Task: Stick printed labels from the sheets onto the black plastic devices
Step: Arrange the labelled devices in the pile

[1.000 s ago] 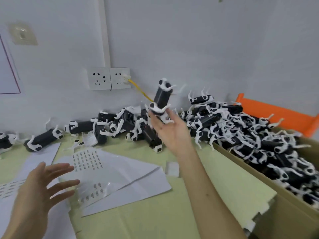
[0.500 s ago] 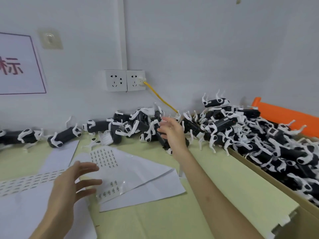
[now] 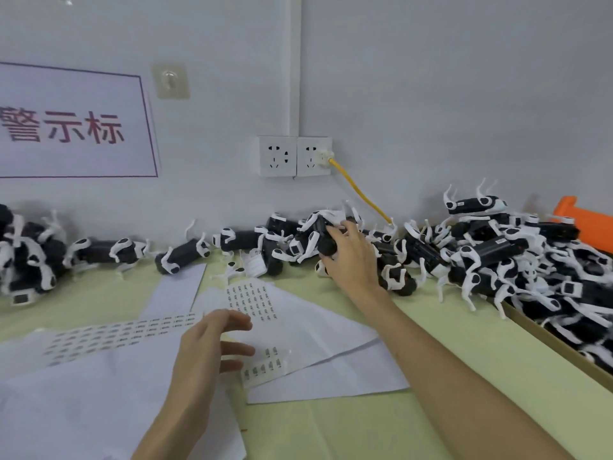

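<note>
At the far edge of the pale green desk (image 3: 464,360) the right hand (image 3: 353,260) seems to curl round a black plastic device with white clips (image 3: 320,242), the left hand (image 3: 205,350) hovers spread and empty over the white printed label sheets (image 3: 262,303), and heaps of such devices (image 3: 497,247) likely await labels.

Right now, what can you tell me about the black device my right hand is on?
The black plastic device with white legs has a dark, matte, tube-like body; the bent white legs sit near its ends. It lies tilted on the heap of similar devices along the grey wall. The right hand curls its fingers over its right part and hides it; neighbouring devices touch it.
</note>
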Action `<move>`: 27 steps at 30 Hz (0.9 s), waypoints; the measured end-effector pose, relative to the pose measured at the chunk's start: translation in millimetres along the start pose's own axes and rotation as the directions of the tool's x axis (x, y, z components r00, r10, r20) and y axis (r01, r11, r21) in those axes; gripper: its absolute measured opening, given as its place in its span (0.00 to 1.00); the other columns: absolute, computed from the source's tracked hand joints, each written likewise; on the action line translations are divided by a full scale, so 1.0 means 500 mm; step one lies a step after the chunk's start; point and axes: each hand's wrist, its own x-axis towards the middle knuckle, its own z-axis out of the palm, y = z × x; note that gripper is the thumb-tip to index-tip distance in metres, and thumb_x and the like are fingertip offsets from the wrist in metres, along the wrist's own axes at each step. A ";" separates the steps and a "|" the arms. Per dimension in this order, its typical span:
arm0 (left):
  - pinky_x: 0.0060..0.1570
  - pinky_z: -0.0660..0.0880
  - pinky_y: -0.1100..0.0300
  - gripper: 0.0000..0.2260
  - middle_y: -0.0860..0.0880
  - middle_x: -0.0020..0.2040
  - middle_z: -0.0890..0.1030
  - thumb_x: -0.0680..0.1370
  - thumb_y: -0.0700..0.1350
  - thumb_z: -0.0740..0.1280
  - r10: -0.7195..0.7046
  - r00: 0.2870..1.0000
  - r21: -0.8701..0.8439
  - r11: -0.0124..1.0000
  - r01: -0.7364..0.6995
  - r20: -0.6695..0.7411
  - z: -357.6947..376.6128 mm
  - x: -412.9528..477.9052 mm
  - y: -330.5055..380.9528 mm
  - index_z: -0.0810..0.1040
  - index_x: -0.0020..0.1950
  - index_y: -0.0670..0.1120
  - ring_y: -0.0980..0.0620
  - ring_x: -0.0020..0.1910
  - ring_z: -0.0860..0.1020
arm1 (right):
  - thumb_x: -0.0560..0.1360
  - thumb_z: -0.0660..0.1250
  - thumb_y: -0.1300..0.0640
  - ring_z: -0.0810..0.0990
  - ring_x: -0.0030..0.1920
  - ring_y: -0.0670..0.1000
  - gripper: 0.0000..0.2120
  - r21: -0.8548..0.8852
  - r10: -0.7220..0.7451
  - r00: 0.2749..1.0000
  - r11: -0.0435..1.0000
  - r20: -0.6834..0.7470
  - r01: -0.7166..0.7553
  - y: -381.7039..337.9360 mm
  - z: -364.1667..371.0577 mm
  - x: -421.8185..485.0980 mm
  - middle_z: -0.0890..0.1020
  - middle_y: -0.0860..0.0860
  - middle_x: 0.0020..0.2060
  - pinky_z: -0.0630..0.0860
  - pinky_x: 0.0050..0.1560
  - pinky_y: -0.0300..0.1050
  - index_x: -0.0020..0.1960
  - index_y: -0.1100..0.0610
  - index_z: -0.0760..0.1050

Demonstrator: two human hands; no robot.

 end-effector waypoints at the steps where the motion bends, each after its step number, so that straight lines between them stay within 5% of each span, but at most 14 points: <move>1: 0.39 0.77 0.51 0.15 0.50 0.46 0.86 0.83 0.45 0.60 0.000 1.000 0.005 1.000 0.000 0.002 0.000 0.000 0.001 0.85 0.46 0.44 0.45 0.37 0.85 | 0.76 0.72 0.50 0.75 0.64 0.57 0.27 0.017 0.003 1.000 1.000 -0.004 -0.003 0.001 0.001 0.000 0.70 0.52 0.69 0.73 0.63 0.54 0.74 0.51 0.71; 8: 0.45 0.77 0.54 0.14 0.51 0.46 0.87 0.83 0.45 0.61 -0.002 0.996 0.093 0.996 -0.007 0.094 -0.001 -0.013 0.003 0.84 0.45 0.44 0.46 0.40 0.86 | 0.76 0.72 0.48 0.79 0.51 0.58 0.20 0.263 0.129 0.988 0.959 -0.081 -0.104 0.007 -0.001 -0.009 0.74 0.52 0.60 0.77 0.52 0.53 0.66 0.54 0.77; 12: 0.42 0.75 0.58 0.14 0.52 0.45 0.86 0.83 0.46 0.62 0.006 0.993 0.129 0.991 -0.022 0.121 0.002 -0.017 0.002 0.84 0.43 0.46 0.48 0.39 0.85 | 0.79 0.68 0.45 0.80 0.51 0.55 0.12 0.687 0.429 0.903 0.660 -0.014 -0.303 0.007 -0.018 0.020 0.81 0.50 0.47 0.70 0.47 0.46 0.52 0.53 0.78; 14: 0.42 0.75 0.58 0.14 0.53 0.45 0.86 0.83 0.45 0.62 0.013 0.993 0.137 0.990 -0.030 0.121 0.002 -0.019 0.004 0.84 0.43 0.46 0.49 0.38 0.85 | 0.80 0.67 0.45 0.81 0.53 0.56 0.12 0.774 0.533 0.846 0.533 0.007 -0.342 0.008 -0.031 0.032 0.82 0.49 0.46 0.68 0.45 0.45 0.53 0.53 0.77; 17: 0.42 0.74 0.58 0.14 0.53 0.45 0.85 0.83 0.44 0.61 0.020 0.992 0.167 0.985 -0.042 0.127 0.003 -0.024 0.005 0.83 0.43 0.45 0.51 0.37 0.84 | 0.80 0.66 0.44 0.74 0.67 0.61 0.23 0.497 0.480 0.877 0.767 -0.023 -0.406 0.032 -0.039 0.050 0.75 0.56 0.66 0.73 0.58 0.54 0.71 0.54 0.70; 20: 0.44 0.75 0.57 0.14 0.53 0.45 0.85 0.83 0.44 0.61 0.030 0.990 0.212 0.976 -0.058 0.136 0.007 -0.026 0.002 0.83 0.44 0.46 0.49 0.40 0.85 | 0.78 0.69 0.46 0.51 0.80 0.64 0.47 0.170 0.440 0.850 0.850 0.288 -0.498 0.050 -0.057 0.068 0.48 0.57 0.82 0.54 0.77 0.64 0.83 0.55 0.39; 22: 0.45 0.75 0.58 0.13 0.54 0.45 0.85 0.83 0.45 0.61 0.033 0.989 0.226 0.972 -0.065 0.142 0.007 -0.025 -0.001 0.83 0.44 0.47 0.50 0.40 0.84 | 0.77 0.70 0.49 0.42 0.81 0.64 0.51 0.139 0.425 0.878 0.877 0.220 -0.459 0.040 -0.070 0.078 0.40 0.58 0.82 0.45 0.79 0.64 0.82 0.55 0.34; 25: 0.39 0.73 0.67 0.12 0.56 0.44 0.85 0.82 0.46 0.62 0.040 0.987 0.247 0.966 -0.078 0.156 0.010 -0.024 -0.009 0.83 0.43 0.49 0.54 0.38 0.83 | 0.76 0.70 0.52 0.53 0.81 0.60 0.44 0.085 0.143 0.966 0.988 -0.214 -0.128 -0.005 -0.068 0.064 0.53 0.57 0.82 0.51 0.78 0.63 0.83 0.55 0.47; 27: 0.35 0.70 0.72 0.12 0.58 0.43 0.84 0.82 0.46 0.63 0.047 0.985 0.285 0.954 -0.093 0.167 0.014 -0.025 -0.015 0.83 0.42 0.52 0.58 0.36 0.82 | 0.76 0.69 0.56 0.70 0.73 0.59 0.35 0.194 -0.068 0.971 0.974 -0.230 0.114 -0.045 -0.050 0.061 0.66 0.54 0.76 0.69 0.70 0.62 0.79 0.54 0.58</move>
